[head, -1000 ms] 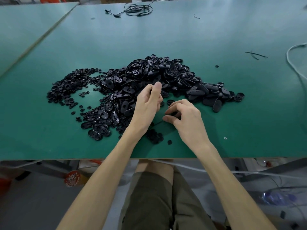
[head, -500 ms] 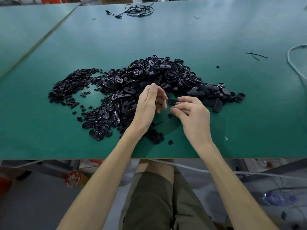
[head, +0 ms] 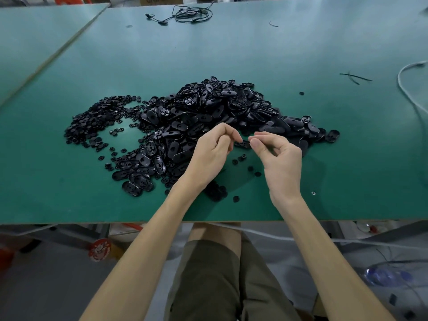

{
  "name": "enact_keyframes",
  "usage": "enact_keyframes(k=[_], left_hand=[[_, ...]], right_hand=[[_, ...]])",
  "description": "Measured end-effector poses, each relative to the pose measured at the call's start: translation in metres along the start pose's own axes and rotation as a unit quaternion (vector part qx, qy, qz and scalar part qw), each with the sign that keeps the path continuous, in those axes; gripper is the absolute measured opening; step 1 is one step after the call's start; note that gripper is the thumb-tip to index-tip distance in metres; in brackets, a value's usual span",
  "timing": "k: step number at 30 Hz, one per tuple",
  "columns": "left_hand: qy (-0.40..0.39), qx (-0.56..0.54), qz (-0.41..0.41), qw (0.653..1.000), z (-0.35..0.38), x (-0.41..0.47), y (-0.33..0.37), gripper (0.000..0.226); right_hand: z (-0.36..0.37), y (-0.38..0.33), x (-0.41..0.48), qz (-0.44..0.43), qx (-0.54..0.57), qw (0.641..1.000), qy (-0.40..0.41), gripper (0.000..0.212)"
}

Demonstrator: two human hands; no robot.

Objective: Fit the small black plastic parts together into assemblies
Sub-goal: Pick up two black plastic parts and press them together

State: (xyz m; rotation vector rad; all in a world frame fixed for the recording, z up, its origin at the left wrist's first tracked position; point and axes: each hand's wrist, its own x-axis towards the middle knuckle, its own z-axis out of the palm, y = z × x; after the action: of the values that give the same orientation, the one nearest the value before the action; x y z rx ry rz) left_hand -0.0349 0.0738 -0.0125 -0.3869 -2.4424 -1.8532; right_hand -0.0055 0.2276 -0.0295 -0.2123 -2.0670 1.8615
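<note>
A big heap of black oval plastic shells (head: 220,107) lies mid-table, with a spread of small round black parts (head: 99,119) to its left. A few small round parts (head: 243,157) lie loose beneath my hands, and a small cluster (head: 216,191) sits near the front edge. My left hand (head: 213,154) and my right hand (head: 278,158) hover close together just in front of the heap, fingers curled. Their fingertips meet on one black oval part (head: 242,144), each hand pinching an end of it.
The green table (head: 347,158) ends at its front edge just below my wrists. A coiled black cable (head: 192,15) lies at the far edge, a white cable (head: 407,89) at the right, and thin black strips (head: 354,76) nearby. A second table (head: 34,42) adjoins on the left.
Both hands have lifted and shifted slightly right and away from me. My left hand turned from raised fingers to a pinch; the oval part is now between both sets of fingertips.
</note>
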Motion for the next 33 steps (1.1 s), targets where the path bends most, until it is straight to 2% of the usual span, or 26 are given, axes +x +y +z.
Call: enact_keyframes(k=[4,9,14,19,23,27,33], left_hand=[[-0.034,0.062,0.018,0.997,0.0019,-0.0014,0.0012,0.011],[-0.056,0.073,0.03,0.995,0.0012,-0.0016,0.0009,0.018],[-0.047,0.058,0.027,0.997,0.0002,-0.001,0.0009,0.012],[-0.027,0.046,0.028,0.998,-0.0008,-0.0006,0.0006,0.008],[-0.022,0.032,0.019,0.999,-0.0014,0.0005,-0.0001,0.007],[-0.02,-0.005,-0.004,1.0,-0.002,0.0018,-0.0016,0.008],[-0.027,-0.013,-0.003,1.0,-0.0027,0.0011,-0.0008,0.008]], right_hand=[[0.0,0.0006,0.0,0.001,0.028,1.0,0.001,0.014],[0.0001,0.002,0.0003,-0.003,0.032,0.999,-0.003,0.013],[0.0005,0.0024,0.0005,-0.014,0.025,0.999,-0.019,0.016],[0.0015,0.002,-0.0007,-0.012,0.019,0.999,-0.037,0.006],[0.0024,-0.001,-0.0021,-0.023,0.019,0.998,-0.05,0.007],[0.0024,-0.0024,-0.0023,-0.018,0.051,0.998,-0.041,0.014],[0.0029,-0.0038,-0.003,-0.03,0.051,0.998,-0.02,0.012]])
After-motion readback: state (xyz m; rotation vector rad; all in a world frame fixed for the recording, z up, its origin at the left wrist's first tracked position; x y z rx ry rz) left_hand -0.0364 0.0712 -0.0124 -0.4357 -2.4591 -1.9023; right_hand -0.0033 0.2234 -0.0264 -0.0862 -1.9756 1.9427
